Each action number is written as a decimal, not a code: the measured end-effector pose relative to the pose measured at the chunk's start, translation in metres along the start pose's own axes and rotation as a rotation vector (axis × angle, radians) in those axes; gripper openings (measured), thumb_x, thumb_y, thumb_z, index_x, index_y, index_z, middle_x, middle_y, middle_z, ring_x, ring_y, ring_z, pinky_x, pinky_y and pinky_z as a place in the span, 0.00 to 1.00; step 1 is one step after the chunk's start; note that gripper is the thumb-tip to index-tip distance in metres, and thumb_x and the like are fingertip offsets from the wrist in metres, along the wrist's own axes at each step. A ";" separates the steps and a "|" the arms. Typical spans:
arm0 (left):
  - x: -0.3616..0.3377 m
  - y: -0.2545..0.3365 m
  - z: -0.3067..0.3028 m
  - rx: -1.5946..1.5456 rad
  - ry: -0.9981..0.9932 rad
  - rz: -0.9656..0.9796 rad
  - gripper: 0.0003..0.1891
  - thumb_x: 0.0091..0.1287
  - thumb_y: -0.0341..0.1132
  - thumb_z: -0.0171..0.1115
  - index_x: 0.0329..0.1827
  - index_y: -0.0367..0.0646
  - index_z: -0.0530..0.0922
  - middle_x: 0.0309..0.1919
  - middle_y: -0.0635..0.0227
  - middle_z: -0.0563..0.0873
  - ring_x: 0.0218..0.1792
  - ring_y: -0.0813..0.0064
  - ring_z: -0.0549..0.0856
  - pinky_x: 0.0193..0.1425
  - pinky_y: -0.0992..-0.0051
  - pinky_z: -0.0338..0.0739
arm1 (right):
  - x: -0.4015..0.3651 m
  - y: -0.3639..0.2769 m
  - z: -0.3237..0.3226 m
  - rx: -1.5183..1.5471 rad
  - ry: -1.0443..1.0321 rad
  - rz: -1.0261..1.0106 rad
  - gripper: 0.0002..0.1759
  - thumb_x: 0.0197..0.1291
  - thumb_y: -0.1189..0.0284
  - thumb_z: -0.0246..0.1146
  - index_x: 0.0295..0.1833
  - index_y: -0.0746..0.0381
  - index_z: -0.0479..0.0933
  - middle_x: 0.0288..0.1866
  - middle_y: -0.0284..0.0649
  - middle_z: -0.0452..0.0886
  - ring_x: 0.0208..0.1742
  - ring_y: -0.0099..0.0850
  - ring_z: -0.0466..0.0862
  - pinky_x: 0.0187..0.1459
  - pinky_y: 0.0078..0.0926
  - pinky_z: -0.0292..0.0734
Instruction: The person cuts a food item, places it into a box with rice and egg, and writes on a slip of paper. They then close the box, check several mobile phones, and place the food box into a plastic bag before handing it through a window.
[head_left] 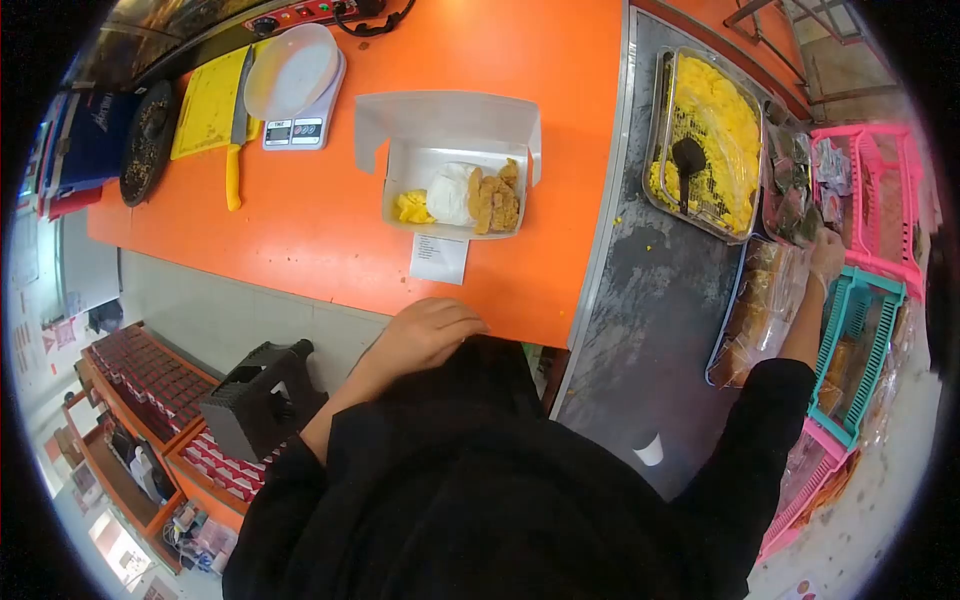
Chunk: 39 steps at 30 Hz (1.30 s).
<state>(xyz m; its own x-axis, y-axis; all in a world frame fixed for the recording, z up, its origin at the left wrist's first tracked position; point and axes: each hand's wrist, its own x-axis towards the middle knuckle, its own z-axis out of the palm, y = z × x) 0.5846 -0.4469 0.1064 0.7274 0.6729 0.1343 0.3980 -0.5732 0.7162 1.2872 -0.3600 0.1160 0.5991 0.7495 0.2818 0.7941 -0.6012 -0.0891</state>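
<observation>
My left hand (430, 330) rests at the front edge of the orange table (330, 240), fingers together and bent, with what is under them hidden. Above it an open white box (450, 130) holds white rice (453, 194), yellow pieces (412, 206) and fried pieces (497, 200). A paper slip (438, 259) lies against the box's front. At the far right my right hand (826, 258) reaches to the plastic packets (793, 190) between the yellow food tray and a pink basket; its fingertips are hard to make out.
A scale (300, 125) with a bowl, a knife (236, 150) and a yellow board stand at the back left. On the right are a tray of yellow food (715, 120), wrapped bread (760, 310), a teal basket (860, 370) and a pink basket (915, 200).
</observation>
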 end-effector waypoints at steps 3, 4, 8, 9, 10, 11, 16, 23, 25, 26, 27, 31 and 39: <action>-0.003 -0.003 0.003 0.003 0.004 0.047 0.14 0.50 0.25 0.61 0.42 0.44 0.80 0.39 0.67 0.83 0.42 0.67 0.82 0.46 0.70 0.77 | 0.013 0.002 -0.014 0.079 0.194 0.126 0.26 0.52 0.48 0.57 0.44 0.58 0.82 0.41 0.49 0.83 0.45 0.45 0.82 0.47 0.39 0.73; -0.004 -0.002 0.003 -0.001 0.000 0.050 0.14 0.50 0.25 0.61 0.42 0.44 0.80 0.39 0.67 0.83 0.42 0.67 0.82 0.46 0.70 0.77 | 0.014 -0.007 -0.031 -0.007 0.236 0.228 0.26 0.51 0.48 0.59 0.45 0.58 0.82 0.42 0.49 0.83 0.45 0.45 0.82 0.47 0.38 0.73; 0.005 -0.003 -0.004 -0.060 0.019 0.074 0.14 0.51 0.25 0.61 0.42 0.44 0.80 0.37 0.67 0.83 0.41 0.66 0.82 0.46 0.69 0.77 | 0.030 -0.002 -0.060 -0.068 0.360 0.214 0.24 0.51 0.51 0.62 0.46 0.58 0.82 0.42 0.47 0.83 0.43 0.43 0.82 0.46 0.37 0.73; 0.008 -0.002 -0.003 -0.089 0.023 0.085 0.14 0.51 0.24 0.61 0.42 0.44 0.80 0.37 0.67 0.83 0.41 0.65 0.82 0.45 0.69 0.77 | 0.022 -0.012 -0.078 -0.079 0.368 0.218 0.24 0.51 0.51 0.62 0.46 0.58 0.82 0.42 0.47 0.83 0.43 0.43 0.82 0.46 0.37 0.73; 0.010 0.000 -0.002 -0.100 0.021 0.096 0.14 0.51 0.24 0.61 0.42 0.44 0.80 0.37 0.67 0.83 0.41 0.65 0.82 0.45 0.69 0.77 | 0.000 -0.041 -0.104 0.094 0.397 0.233 0.23 0.53 0.52 0.61 0.45 0.59 0.82 0.41 0.47 0.83 0.43 0.42 0.82 0.46 0.35 0.74; 0.014 0.003 -0.001 -0.178 -0.022 0.070 0.13 0.53 0.23 0.59 0.43 0.43 0.79 0.39 0.66 0.83 0.43 0.66 0.82 0.48 0.68 0.76 | -0.023 -0.073 -0.130 0.269 0.428 0.244 0.22 0.54 0.53 0.61 0.45 0.60 0.82 0.41 0.47 0.83 0.43 0.40 0.82 0.46 0.34 0.74; 0.050 0.036 0.024 -0.942 -0.086 -0.225 0.11 0.65 0.27 0.54 0.50 0.40 0.77 0.45 0.63 0.82 0.50 0.70 0.80 0.56 0.67 0.74 | -0.232 -0.228 -0.181 0.616 0.143 -0.125 0.15 0.66 0.69 0.54 0.54 0.66 0.73 0.47 0.42 0.79 0.47 0.32 0.77 0.50 0.30 0.71; 0.045 0.054 0.001 -1.635 -0.008 -0.700 0.16 0.71 0.38 0.49 0.55 0.37 0.72 0.49 0.63 0.79 0.51 0.74 0.78 0.56 0.71 0.73 | -0.429 -0.335 -0.137 1.451 -0.476 0.370 0.13 0.66 0.66 0.55 0.46 0.65 0.74 0.37 0.35 0.77 0.39 0.22 0.76 0.42 0.21 0.73; 0.039 0.046 -0.005 -1.472 0.130 -0.729 0.14 0.69 0.36 0.50 0.53 0.40 0.72 0.46 0.66 0.79 0.49 0.74 0.78 0.54 0.71 0.74 | -0.429 -0.340 -0.148 1.723 -0.503 0.524 0.15 0.66 0.65 0.53 0.47 0.66 0.75 0.39 0.37 0.78 0.40 0.25 0.77 0.44 0.24 0.73; 0.034 0.021 0.007 -1.441 0.204 -0.619 0.15 0.67 0.37 0.52 0.55 0.43 0.70 0.46 0.66 0.78 0.48 0.72 0.79 0.52 0.68 0.75 | -0.426 -0.327 -0.148 1.727 -0.390 0.531 0.15 0.66 0.65 0.53 0.47 0.66 0.75 0.39 0.37 0.78 0.40 0.25 0.77 0.44 0.24 0.73; 0.038 0.022 -0.007 -1.245 0.217 -0.617 0.19 0.66 0.37 0.53 0.58 0.44 0.66 0.48 0.64 0.78 0.48 0.69 0.79 0.52 0.66 0.75 | -0.424 -0.313 -0.144 1.608 -0.343 0.447 0.15 0.66 0.65 0.54 0.48 0.66 0.74 0.38 0.35 0.77 0.38 0.22 0.76 0.42 0.22 0.73; 0.072 -0.010 -0.032 -1.119 0.408 -0.568 0.25 0.63 0.35 0.55 0.64 0.46 0.61 0.51 0.64 0.77 0.47 0.69 0.78 0.48 0.70 0.74 | -0.376 -0.219 -0.149 0.977 0.003 0.218 0.15 0.64 0.65 0.56 0.48 0.66 0.74 0.35 0.33 0.77 0.34 0.21 0.75 0.37 0.22 0.73; 0.148 0.069 0.013 -1.035 -0.034 -0.468 0.14 0.66 0.31 0.57 0.53 0.41 0.73 0.43 0.69 0.79 0.38 0.78 0.80 0.38 0.78 0.79 | -0.304 -0.085 -0.230 0.629 0.009 0.301 0.15 0.60 0.65 0.56 0.40 0.67 0.77 0.33 0.51 0.80 0.33 0.48 0.79 0.37 0.41 0.72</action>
<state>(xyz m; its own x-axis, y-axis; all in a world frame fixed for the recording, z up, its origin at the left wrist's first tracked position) 0.7272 -0.3933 0.1668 0.6497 0.6974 -0.3027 -0.0071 0.4037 0.9149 1.0141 -0.6000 0.2577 0.8039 0.5713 0.1655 0.5038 -0.5062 -0.6999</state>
